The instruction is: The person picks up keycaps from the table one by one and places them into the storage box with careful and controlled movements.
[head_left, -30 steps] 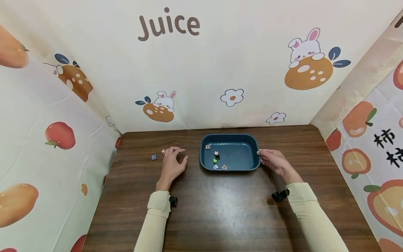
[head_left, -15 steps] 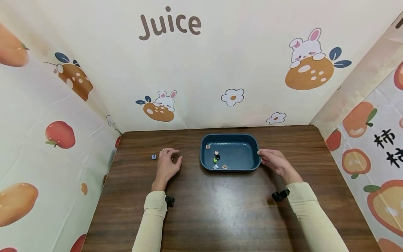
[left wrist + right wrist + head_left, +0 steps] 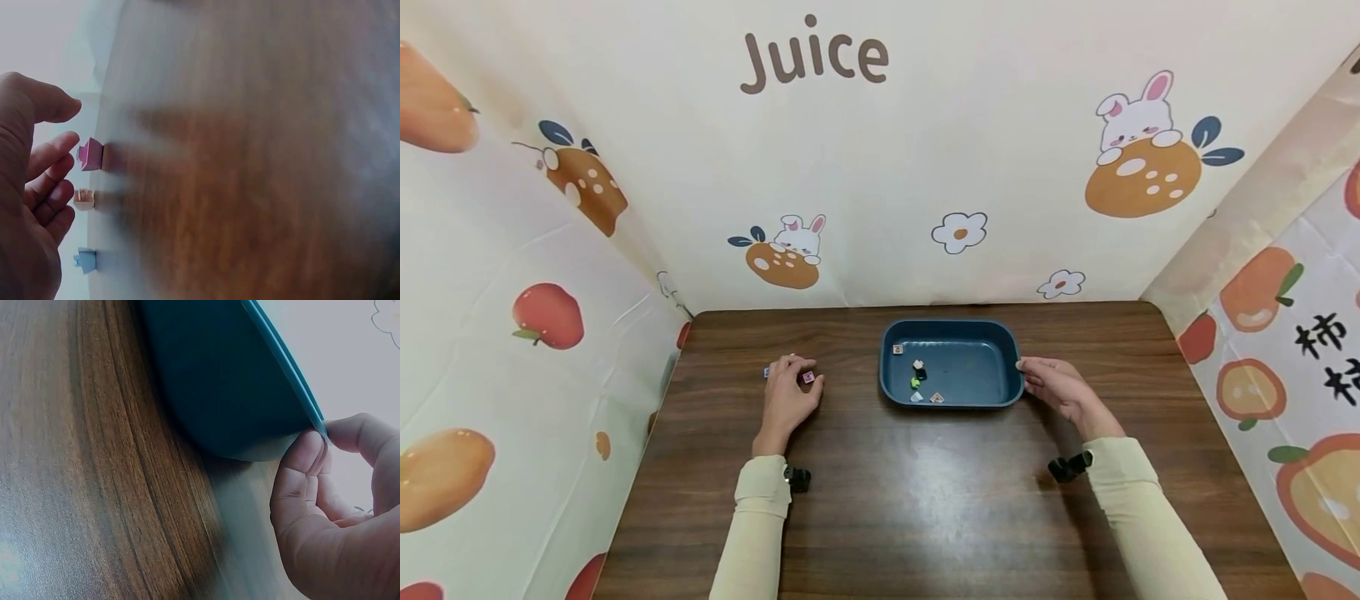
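Right grip (image 3: 1062, 388) pinching tray (image 3: 972, 367), left grip (image 3: 786, 402) perhaps touching pink block (image 3: 808, 377)

Screened-off, booth-like work space, fruit-printed cloth (image 3: 880, 167) on three sides, wood-grain table (image 3: 917, 517)

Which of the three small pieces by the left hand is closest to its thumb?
The pink piece: in the left wrist view it sits nearest the thumb, with the tan piece next and the blue piece farthest.
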### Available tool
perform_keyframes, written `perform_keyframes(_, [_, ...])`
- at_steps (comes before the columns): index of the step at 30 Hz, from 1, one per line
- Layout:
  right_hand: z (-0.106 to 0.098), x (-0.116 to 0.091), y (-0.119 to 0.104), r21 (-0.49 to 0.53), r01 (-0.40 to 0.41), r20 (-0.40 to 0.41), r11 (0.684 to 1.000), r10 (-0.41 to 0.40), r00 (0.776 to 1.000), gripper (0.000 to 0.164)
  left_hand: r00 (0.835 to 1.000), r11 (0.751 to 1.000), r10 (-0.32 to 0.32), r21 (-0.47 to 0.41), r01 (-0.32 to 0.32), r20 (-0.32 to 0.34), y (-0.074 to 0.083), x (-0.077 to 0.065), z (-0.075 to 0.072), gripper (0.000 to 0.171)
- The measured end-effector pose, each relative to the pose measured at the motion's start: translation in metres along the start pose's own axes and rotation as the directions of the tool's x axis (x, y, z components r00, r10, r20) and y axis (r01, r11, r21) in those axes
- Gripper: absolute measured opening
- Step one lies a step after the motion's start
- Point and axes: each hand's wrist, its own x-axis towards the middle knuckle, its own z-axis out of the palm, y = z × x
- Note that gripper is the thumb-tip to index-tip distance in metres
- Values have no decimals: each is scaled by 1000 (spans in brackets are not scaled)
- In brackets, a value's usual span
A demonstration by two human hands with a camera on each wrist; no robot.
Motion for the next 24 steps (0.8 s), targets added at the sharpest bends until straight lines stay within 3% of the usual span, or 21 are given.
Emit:
perform_keyframes(10, [-1,2,2,73,-6,29,997,4,1000,17,1000,1000,-18,21,18,3,-6,-2,-3,32])
perform_keyframes(24, [1,0,-1,44,-14,24,999,13,1000,14,996,997,-80,26,79,48,-17,-9,-5,32])
